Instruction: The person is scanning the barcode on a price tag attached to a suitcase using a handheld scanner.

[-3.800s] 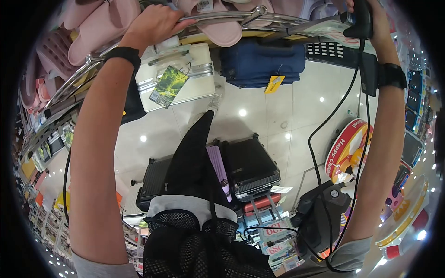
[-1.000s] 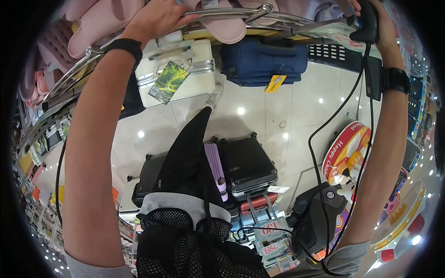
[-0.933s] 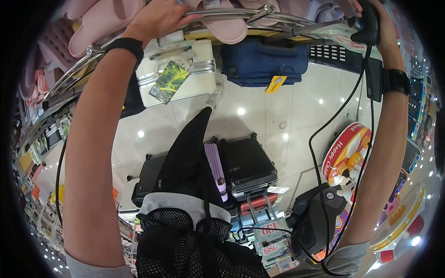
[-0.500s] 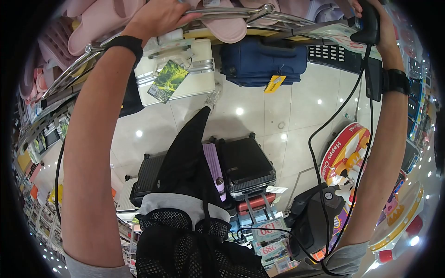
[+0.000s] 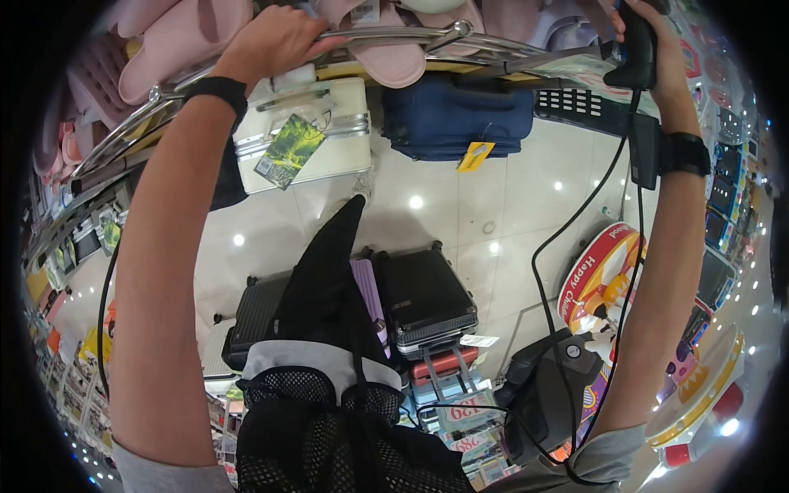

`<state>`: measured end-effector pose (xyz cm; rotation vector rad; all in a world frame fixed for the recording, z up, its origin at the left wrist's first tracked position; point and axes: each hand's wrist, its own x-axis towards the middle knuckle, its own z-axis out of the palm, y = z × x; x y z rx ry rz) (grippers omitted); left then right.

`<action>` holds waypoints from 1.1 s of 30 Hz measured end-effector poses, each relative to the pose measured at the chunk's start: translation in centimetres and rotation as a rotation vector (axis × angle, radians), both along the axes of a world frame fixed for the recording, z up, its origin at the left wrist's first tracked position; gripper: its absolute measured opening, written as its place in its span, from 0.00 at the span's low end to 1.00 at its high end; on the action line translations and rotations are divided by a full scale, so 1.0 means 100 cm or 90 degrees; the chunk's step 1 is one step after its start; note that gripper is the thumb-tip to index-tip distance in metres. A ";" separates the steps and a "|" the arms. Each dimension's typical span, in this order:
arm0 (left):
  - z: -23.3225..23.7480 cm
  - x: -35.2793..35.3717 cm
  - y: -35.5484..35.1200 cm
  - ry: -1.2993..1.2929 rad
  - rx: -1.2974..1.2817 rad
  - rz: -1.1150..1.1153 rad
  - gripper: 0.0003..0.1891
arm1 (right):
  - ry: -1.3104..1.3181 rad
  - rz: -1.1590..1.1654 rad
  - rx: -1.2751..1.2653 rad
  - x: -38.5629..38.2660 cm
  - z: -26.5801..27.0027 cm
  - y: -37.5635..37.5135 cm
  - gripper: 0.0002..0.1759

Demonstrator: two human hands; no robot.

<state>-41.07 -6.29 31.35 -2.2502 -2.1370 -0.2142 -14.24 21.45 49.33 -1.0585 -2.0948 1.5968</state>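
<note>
At the top left, my left hand (image 5: 278,41) is closed around the chrome rail (image 5: 394,34) of a rack, its fingertips pointing right. Pink slippers (image 5: 185,49) lie on the rack just beside and behind it. At the top right, my right hand (image 5: 657,37) wraps round a black handheld device (image 5: 637,53) with a cable hanging from it. Each wrist wears a black band. Below the rail stand a cream suitcase (image 5: 345,135) with a green tag and a navy suitcase (image 5: 460,115) with a yellow tag.
Black suitcases (image 5: 423,292) and a lilac one (image 5: 370,300) stand on the tiled floor behind my legs. A red "Happy" drum-shaped item (image 5: 596,267) sits at the right, near a black bag (image 5: 551,386). Shelves of goods line both sides.
The view has shifted slightly, so the suitcases below the rail appear lower and further left. My left hand is still on the rail, and my right hand still holds the device.
</note>
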 end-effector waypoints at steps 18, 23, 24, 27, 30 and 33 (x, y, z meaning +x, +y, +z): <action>-0.011 -0.005 -0.001 0.013 0.043 0.010 0.25 | -0.061 0.043 -0.009 0.001 -0.008 0.020 0.18; -0.008 -0.004 -0.001 0.026 -0.001 0.018 0.24 | -0.028 0.007 -0.011 0.001 -0.009 0.009 0.17; -0.012 -0.006 -0.002 -0.001 0.001 0.017 0.24 | -0.037 0.009 -0.022 0.002 -0.010 0.010 0.17; -0.010 -0.006 0.000 -0.039 -0.013 0.025 0.24 | -0.018 0.015 0.007 0.003 -0.010 0.007 0.15; -0.001 -0.001 0.001 -0.044 -0.077 0.054 0.25 | 0.009 0.036 0.020 0.000 -0.008 0.005 0.14; -0.001 -0.002 0.001 -0.044 -0.123 0.060 0.25 | 0.014 0.009 0.006 0.000 -0.006 0.002 0.16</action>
